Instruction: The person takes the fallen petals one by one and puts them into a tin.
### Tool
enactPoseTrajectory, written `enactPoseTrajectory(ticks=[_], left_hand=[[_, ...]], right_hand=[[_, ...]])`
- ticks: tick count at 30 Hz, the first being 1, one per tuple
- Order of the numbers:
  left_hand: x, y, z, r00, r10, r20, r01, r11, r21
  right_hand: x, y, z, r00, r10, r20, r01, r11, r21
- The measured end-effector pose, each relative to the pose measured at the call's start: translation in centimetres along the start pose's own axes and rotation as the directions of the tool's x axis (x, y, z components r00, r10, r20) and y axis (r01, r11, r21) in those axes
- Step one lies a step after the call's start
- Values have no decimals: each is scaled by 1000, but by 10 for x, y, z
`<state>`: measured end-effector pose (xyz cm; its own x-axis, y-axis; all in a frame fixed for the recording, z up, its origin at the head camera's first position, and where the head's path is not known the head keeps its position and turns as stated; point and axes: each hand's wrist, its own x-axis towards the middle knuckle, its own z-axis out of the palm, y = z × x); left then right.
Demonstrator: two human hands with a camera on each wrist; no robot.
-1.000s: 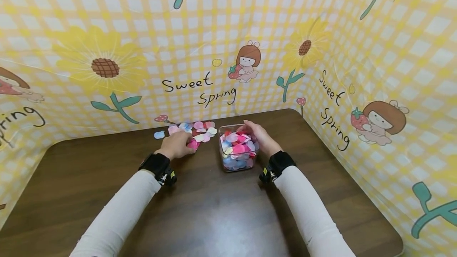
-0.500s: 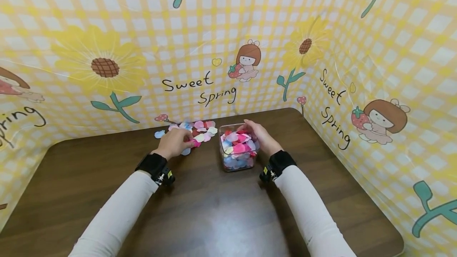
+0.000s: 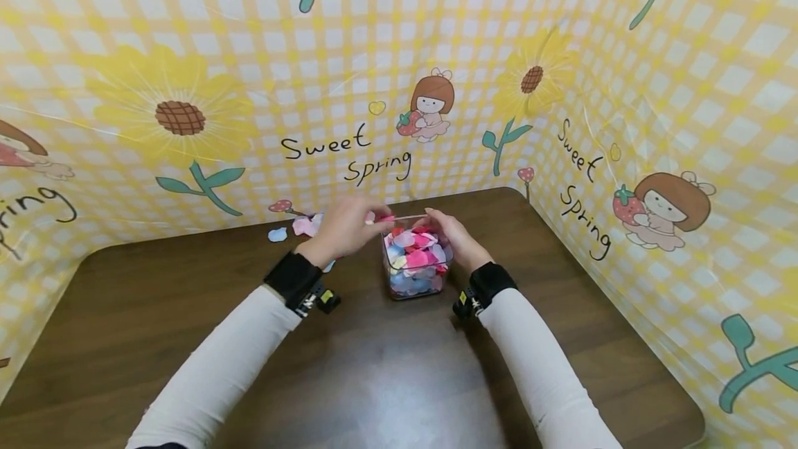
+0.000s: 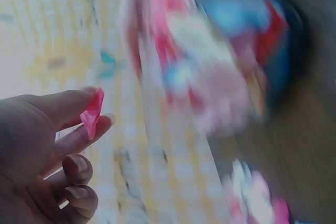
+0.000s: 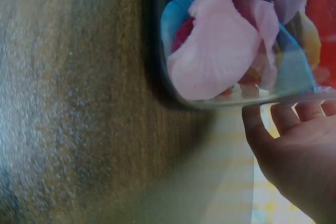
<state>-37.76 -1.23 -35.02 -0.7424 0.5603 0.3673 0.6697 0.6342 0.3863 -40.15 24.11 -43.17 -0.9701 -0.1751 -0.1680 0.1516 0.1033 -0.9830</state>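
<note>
In the head view, my left hand (image 3: 346, 227) is at the left rim of a clear plastic box (image 3: 414, 296). Between its thumb and index finger it pinches a bright pink artificial petal (image 4: 92, 114), while the other fingers are bent. Pink, blue, red and cream petals (image 3: 419, 258) fill much of the box. My right hand (image 3: 455, 238) rests against the box's far right side, its fingers (image 5: 286, 116) touching the outer wall in the right wrist view. Behind the left hand, more loose petals (image 3: 304, 226) lie on the table, partly hidden.
One blue petal (image 3: 277, 234) lies apart at the left on the brown wooden table (image 3: 187, 283). A yellow checked cloth (image 3: 299, 75) with flowers and lettering stands as a wall behind and on the right.
My left hand has lifted from the loose petals and moved right to the box with a pink petal. The right hand and the box have stayed in place.
</note>
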Motion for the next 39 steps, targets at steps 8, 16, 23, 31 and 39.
enactPoseTrajectory(ticks=[8,16,23,31,39], left_hand=[[18,35,32,975,109,192,-115,993,19],[-8,-12,-9,997,-22,77,19,999,37],[-54,-72,-20,948,-255,192,224,960,170],[-73,-108,6,873,-344,347,299,938,177],[-73,-111,11,883,-362,299,355,931,79]], right_hand=[[3,1,-2,999,-32,-32,32,999,6],[1,-2,2,1000,-3,1,3,1000,-1],[1,1,0,1000,-5,2,5,1000,-9],[0,4,1,1000,12,-4,-12,1000,-23],[-1,1,1,1000,9,1,-9,1000,-18]])
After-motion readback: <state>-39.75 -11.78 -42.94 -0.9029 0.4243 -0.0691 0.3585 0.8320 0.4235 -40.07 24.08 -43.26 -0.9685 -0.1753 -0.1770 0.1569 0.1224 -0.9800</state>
